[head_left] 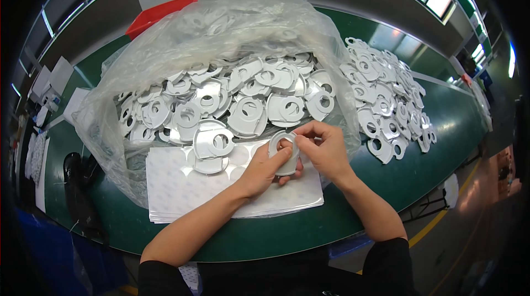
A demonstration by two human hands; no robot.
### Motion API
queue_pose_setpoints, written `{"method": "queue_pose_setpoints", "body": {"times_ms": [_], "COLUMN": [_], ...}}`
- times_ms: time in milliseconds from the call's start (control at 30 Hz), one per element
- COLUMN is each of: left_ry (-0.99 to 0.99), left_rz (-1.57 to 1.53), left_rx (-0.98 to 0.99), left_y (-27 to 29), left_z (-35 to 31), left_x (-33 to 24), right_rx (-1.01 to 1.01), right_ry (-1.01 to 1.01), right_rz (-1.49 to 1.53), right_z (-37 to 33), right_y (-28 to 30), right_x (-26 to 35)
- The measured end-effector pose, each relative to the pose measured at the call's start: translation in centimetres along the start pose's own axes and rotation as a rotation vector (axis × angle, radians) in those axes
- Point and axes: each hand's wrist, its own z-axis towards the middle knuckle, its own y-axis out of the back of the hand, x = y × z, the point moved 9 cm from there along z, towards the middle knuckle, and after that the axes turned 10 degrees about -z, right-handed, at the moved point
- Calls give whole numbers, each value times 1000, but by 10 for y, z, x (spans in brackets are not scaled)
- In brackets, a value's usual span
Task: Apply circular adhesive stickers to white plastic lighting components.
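Over the near part of the green counter (287,241), above stacked white sheets (276,199), a pale ringed part (287,168) is held in the left grip (261,170), the thumb laid over its near face and fingertips seen behind. The right grip (328,155) is brought to the part's far right edge with thumb and forefinger close together; whether the rim or something thin is pinched there cannot be told. The part is presumably steadied by the left so that its edge can be reached by the right. Two more parts (212,142) are laid overlapping on the sheets, left of the grips, perhaps for easy reach. Beyond, a heap (247,112) of like parts is contained in a clear bag (104,127), its mouth opened toward the near side, likely so that pieces can be taken out. Another pile (382,99) is spread at the right, apart from the bag, probably so that two lots are not mixed. At the far left, a red bin (157,15) is partly hidden by the bag. Faint grey marks are seen on the sheets, but no brand, label or writing can be read.
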Motion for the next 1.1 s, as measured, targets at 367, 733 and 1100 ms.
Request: {"method": "queue_pose_setpoints", "body": {"times_ms": [367, 733, 1100], "left_ry": [33, 91, 239], "left_rz": [63, -9, -119], "left_rx": [47, -22, -4], "left_y": [-7, 2, -4], "left_z": [-1, 2, 0], "left_x": [2, 4, 7], "right_rx": [-101, -142, -88], "right_ry": [-61, 257, 167], "right_rz": [-198, -711, -581], "right_z": [-6, -13, -8], "right_y": [1, 7, 9], "right_x": [6, 37, 20]}}
